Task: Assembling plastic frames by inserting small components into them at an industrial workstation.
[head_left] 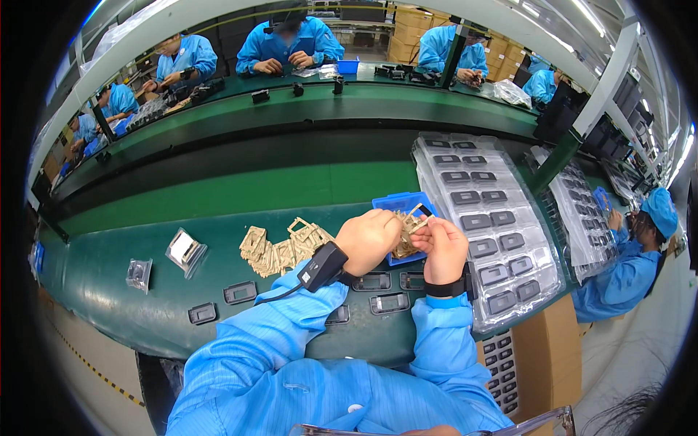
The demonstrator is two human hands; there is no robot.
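Observation:
Over a blue bin (pixel 396 201) of beige pieces, my right hand (pixel 446 251) pinches a small beige rectangular frame (pixel 416 221) between thumb and fingers. Beside it, my left hand (pixel 369 240) is closed, its fingertips curled toward the frame. What those fingertips hold, if anything, is hidden. Left of my left hand lies a loose heap of similar beige frames (pixel 280 248). Dark rectangular housings lie on the green bench below my hands, among them a housing (pixel 390 303) between my wrists and a housing (pixel 240 292) farther left.
Clear plastic trays (pixel 502 240) of dark housings stand to the right, above a cardboard box (pixel 549 356). Two small clear bags (pixel 187 251) (pixel 139 274) lie at left. A green post (pixel 558 160) rises behind the trays. Co-workers in blue sit across the line and at right.

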